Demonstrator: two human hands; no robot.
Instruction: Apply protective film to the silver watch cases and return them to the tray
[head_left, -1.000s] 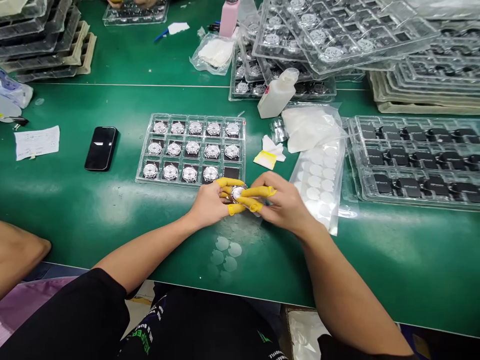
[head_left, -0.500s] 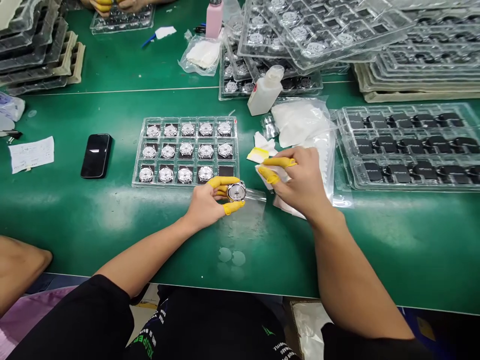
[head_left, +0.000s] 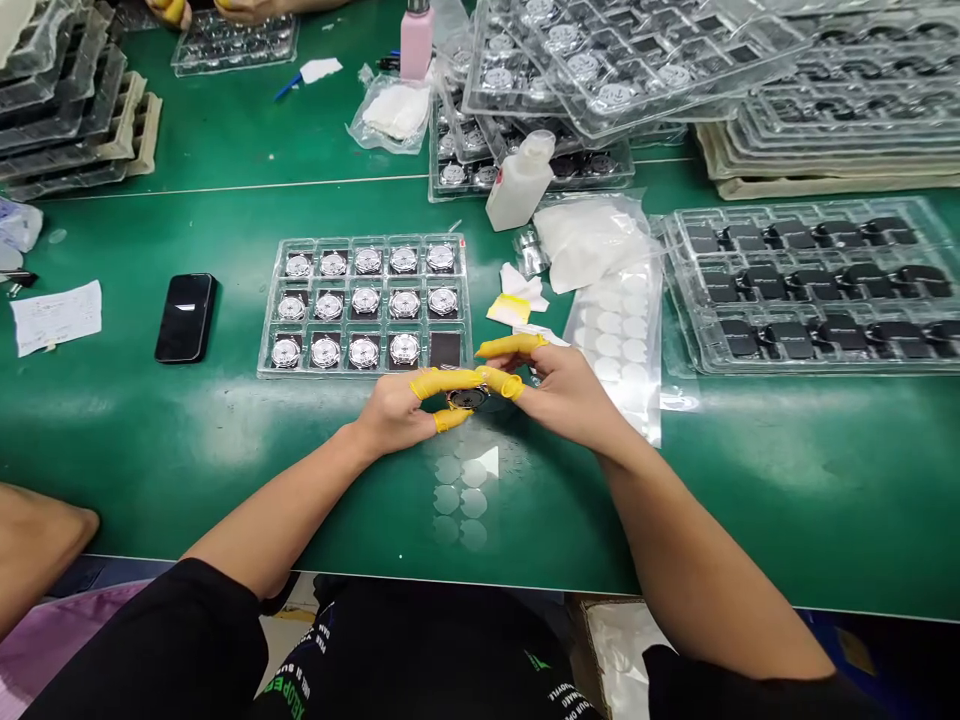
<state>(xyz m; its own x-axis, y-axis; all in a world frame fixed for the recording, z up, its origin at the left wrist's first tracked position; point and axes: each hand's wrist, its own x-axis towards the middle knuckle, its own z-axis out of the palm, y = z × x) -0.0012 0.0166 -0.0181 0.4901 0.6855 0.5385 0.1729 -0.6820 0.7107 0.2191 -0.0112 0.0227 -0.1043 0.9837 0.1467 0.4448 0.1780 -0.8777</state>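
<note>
Near the front edge of the green bench, the left hand is closed in a fingertip pinch on a round watch, its yellow finger covers lying across the rim. The watch sits between the hands, just above the bench, with its dark side up. The right hand is half open, with its thumb at the watch's upper right edge and its forefinger raised; whether it grips is unclear.

With only 2 fingertips and a thumb bearing the weight, a twist could make the smooth covers slip. The watch could then drop and scratch against the bench or the clear tray just beyond, which holds 14 watches and 1 empty cell.

Compared with the earlier frame, the silver dial has turned out of sight, and the right hand has moved from the white sheet to the watch. Round clear dots lie on the bench below the hands, and a sheet of white dots lies to the right.
</note>
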